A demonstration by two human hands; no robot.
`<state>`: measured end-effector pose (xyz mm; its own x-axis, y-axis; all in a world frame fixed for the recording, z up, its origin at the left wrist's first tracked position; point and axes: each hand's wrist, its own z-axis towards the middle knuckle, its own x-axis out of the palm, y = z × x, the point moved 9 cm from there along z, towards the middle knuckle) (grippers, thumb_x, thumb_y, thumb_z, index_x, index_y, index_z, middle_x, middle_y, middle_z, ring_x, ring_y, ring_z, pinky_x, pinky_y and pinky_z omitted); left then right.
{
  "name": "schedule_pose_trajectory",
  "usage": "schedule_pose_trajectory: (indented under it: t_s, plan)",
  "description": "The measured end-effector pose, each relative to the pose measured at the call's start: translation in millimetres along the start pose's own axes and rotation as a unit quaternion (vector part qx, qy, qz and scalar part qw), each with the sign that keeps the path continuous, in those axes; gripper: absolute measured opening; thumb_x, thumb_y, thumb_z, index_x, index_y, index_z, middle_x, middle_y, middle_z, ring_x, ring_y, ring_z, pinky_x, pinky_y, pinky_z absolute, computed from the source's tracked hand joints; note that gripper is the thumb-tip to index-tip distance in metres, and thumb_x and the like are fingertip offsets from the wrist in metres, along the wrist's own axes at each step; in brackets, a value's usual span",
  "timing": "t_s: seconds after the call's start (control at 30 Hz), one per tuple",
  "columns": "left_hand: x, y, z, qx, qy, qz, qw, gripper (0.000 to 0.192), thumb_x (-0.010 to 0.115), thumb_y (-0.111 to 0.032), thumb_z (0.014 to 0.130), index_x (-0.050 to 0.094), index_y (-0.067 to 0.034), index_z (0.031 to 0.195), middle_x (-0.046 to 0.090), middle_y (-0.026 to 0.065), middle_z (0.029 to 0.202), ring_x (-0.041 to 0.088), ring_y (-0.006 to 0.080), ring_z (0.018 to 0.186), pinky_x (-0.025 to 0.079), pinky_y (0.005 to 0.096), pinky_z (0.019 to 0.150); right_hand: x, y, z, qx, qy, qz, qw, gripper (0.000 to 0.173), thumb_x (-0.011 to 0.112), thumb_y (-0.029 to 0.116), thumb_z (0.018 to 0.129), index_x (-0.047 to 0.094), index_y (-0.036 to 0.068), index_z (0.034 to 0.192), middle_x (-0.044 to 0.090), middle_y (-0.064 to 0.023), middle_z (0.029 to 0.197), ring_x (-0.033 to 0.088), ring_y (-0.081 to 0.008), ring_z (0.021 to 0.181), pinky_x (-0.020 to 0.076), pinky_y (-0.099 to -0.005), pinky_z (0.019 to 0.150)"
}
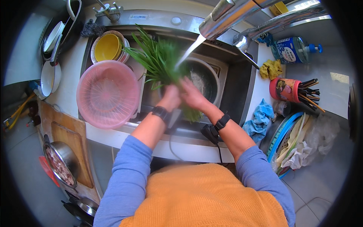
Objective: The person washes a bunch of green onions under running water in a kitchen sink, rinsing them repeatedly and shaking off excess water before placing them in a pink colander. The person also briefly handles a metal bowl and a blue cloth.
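Note:
A bunch of long green leafy stalks [158, 56], possibly Chinese chives, spreads over the sink [238, 79] under a stream of water from the metal faucet [215, 24]. Around its lower part is my left hand [171, 98], blurred by motion. My right hand [193, 93] is against the same bunch with its fingers partly spread; whether it grips any stalks is unclear. Below the hands the other ends of the bunch stick out, also blurred. A round metal basin [217, 82] with water in it stands in the sink beneath the greens.
A pink plastic colander [107, 95] sits left of the basin, with stacked yellow bowls [107, 47] behind it. At the right are a detergent bottle [292, 50], a red chopstick holder [284, 89] and a blue cloth [259, 119]. A pot [66, 159] of meat stands on cutting boards at lower left.

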<state>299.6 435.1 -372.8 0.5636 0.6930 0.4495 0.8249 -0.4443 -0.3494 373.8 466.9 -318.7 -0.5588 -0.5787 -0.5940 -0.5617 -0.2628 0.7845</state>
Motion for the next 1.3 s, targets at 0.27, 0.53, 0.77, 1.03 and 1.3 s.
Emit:
schedule_pose_trajectory:
  t_s: [0.27,0.53,0.77,1.03,1.3]
  plan:
    - [-19,-13,-55,0.015,-0.035,0.216,0.976,0.048,0.051,-0.025,0.100,0.039,0.001,0.139,0.051,0.0161,0.136,0.050,0.0274,0.123,0.044,0.0441,0.100,-75,-55,8,0.198,-0.022,-0.076,0.977,0.068,0.070,0.013,0.079,0.043,0.003,0.141,0.049,-0.0266,0.135,0.049,-0.0402,0.124,0.0387,-0.0393,0.107]
    - [12,-36,-89,0.135,0.001,0.631,0.764,0.084,0.076,-0.042,0.079,0.037,-0.002,0.143,0.036,0.0246,0.145,0.033,0.0351,0.136,0.024,0.0475,0.113,-64,13,-23,0.148,0.071,-0.260,0.951,0.105,0.081,0.035,0.072,0.019,0.006,0.151,0.005,-0.0316,0.155,0.007,-0.0485,0.144,0.0249,-0.0580,0.111]
    - [62,-32,-63,0.294,0.086,0.880,0.364,0.129,0.084,-0.054,0.058,0.011,-0.007,0.154,0.008,0.0194,0.159,0.003,0.0421,0.147,0.008,0.0588,0.116,-23,-11,-2,0.088,0.132,-0.286,0.945,0.136,0.088,0.052,0.050,0.009,0.021,0.156,-0.015,-0.0236,0.158,-0.008,-0.0487,0.145,0.0123,-0.0765,0.104]
    - [44,-20,-22,0.350,0.056,0.854,0.381,0.114,0.088,-0.033,0.053,0.030,-0.005,0.148,0.030,0.0127,0.153,0.023,0.0337,0.145,0.019,0.0481,0.118,8,-54,15,0.167,0.197,-0.303,0.917,0.130,0.086,0.054,0.053,0.011,0.026,0.155,-0.012,-0.0235,0.159,-0.004,-0.0444,0.147,0.0124,-0.0716,0.108]
    - [48,-21,-1,0.290,0.125,0.827,0.465,0.071,0.085,-0.028,0.058,0.057,-0.016,0.122,0.051,0.0128,0.132,0.048,0.0339,0.124,0.039,0.0416,0.105,16,-67,21,0.179,0.225,-0.335,0.897,0.129,0.081,0.063,0.048,0.015,0.031,0.155,-0.010,-0.0226,0.159,-0.009,-0.0461,0.146,-0.0011,-0.0679,0.111]
